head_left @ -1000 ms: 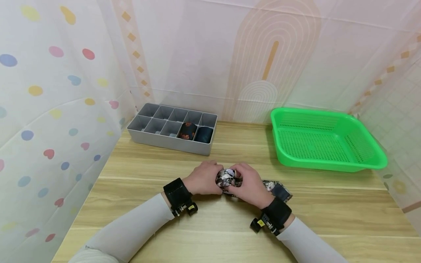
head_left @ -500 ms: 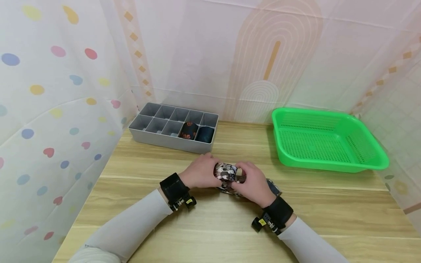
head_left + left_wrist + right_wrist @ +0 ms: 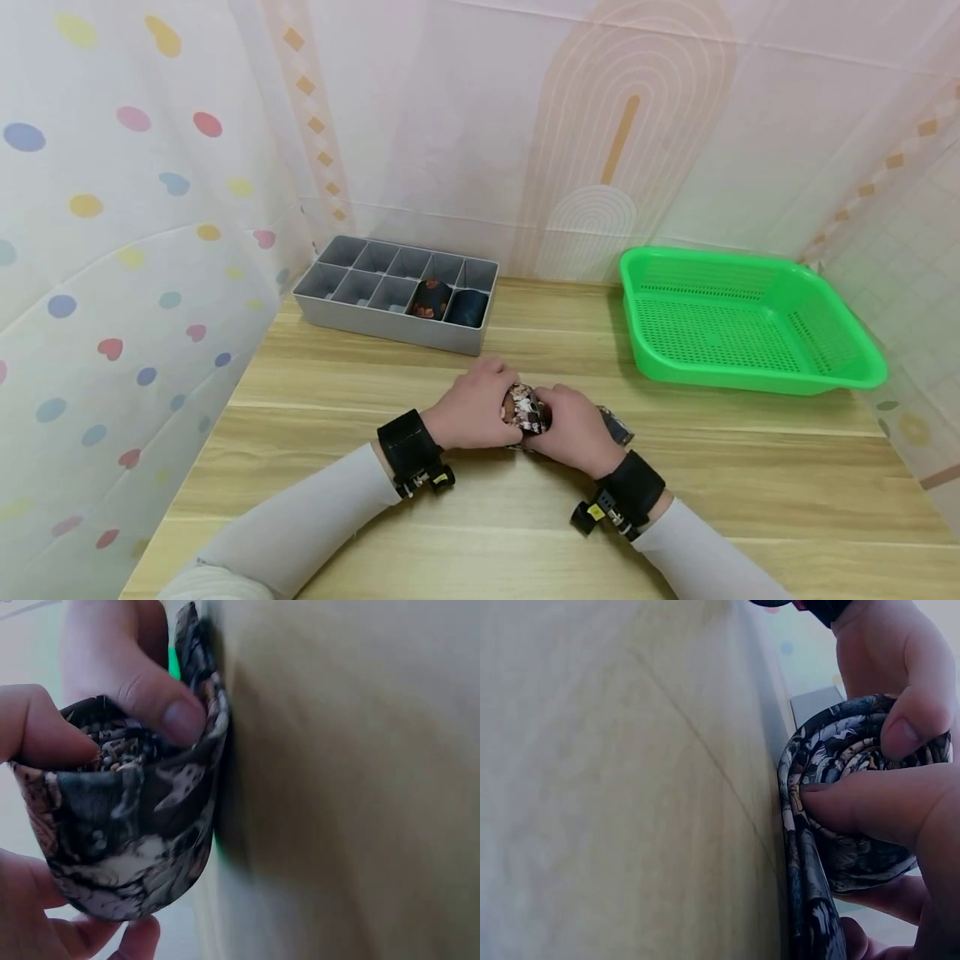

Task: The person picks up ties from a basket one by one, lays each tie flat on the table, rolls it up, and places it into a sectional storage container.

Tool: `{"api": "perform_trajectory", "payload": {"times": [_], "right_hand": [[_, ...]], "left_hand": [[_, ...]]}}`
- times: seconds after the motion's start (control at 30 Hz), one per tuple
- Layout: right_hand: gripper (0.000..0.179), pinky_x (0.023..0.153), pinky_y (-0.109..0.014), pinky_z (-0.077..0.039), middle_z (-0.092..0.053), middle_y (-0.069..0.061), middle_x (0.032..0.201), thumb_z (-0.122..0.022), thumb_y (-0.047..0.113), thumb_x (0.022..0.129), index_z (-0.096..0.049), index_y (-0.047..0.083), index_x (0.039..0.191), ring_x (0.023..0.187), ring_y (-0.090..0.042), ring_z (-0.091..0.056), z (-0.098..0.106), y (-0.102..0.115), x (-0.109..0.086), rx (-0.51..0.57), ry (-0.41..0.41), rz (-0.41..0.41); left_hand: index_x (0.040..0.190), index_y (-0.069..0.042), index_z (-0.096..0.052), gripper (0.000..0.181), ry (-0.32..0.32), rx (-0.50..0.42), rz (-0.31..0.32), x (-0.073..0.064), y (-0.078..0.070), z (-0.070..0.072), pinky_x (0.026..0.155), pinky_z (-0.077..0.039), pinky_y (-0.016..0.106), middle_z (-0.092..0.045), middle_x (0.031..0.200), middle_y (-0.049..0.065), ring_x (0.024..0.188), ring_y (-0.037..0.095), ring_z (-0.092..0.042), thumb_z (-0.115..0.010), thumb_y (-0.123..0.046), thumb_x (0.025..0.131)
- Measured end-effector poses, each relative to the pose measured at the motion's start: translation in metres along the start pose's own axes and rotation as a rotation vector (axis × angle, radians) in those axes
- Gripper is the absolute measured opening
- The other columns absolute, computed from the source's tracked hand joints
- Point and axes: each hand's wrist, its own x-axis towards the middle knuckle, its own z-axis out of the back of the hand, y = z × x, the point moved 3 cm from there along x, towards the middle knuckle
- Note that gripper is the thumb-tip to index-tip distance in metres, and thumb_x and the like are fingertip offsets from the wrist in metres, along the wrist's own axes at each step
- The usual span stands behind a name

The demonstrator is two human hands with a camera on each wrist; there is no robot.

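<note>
A patterned necktie [image 3: 527, 409], black, white and brown, lies partly rolled near the middle of the table. My left hand [image 3: 474, 408] grips the roll from its left side, and my right hand [image 3: 577, 429] holds it from the right. In the right wrist view the coil [image 3: 832, 754] shows its spiral layers, with a thumb [image 3: 855, 802] pressing at its edge. The flat tail [image 3: 615, 425] runs out to the right behind my right hand, its dark end showing. From the left wrist, the broad outer face of the roll [image 3: 127, 832] fills the view, fingers above and below it.
At the back left stands a grey divided box [image 3: 390, 333]; two of its front compartments hold a dark rolled tie with orange flowers [image 3: 431, 300] and a navy roll [image 3: 467, 308]. A green plastic basket [image 3: 750, 379] stands at the back right. Printed curtains hang behind and beside the table.
The roll lifted and turned between both hands, then came back down and slightly right. The tail's visible end has drawn in toward my right hand. Box and basket stay put.
</note>
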Motion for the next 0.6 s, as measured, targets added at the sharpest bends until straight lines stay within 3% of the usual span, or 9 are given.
{"api": "perform_trajectory", "payload": {"times": [0.4,0.6], "right_hand": [[0.046,0.075,-0.037,-0.053,-0.068,0.002,0.090,-0.095,0.033,0.069,-0.071,0.016,0.105,0.081,-0.014,-0.061,-0.0020,0.0007,-0.0004,-0.036,-0.012,0.010],[0.056,0.079,-0.038,-0.055,-0.069,0.001,0.098,-0.092,0.031,0.069,-0.067,0.017,0.117,0.088,-0.014,-0.063,-0.0003,0.0022,-0.0007,0.019,-0.013,0.011]], "left_hand": [[0.113,-0.015,-0.068,0.049,0.027,-0.019,0.026,-0.0028,-0.0050,-0.0013,0.073,-0.047,0.035,-0.057,0.108,0.001,0.096,0.019,-0.050,-0.082,-0.042,0.074],[0.113,-0.015,-0.069,0.050,0.036,-0.008,0.034,-0.0015,-0.0040,-0.0014,0.073,-0.047,0.037,-0.058,0.109,0.001,0.095,0.019,-0.051,-0.082,-0.043,0.074]]}}
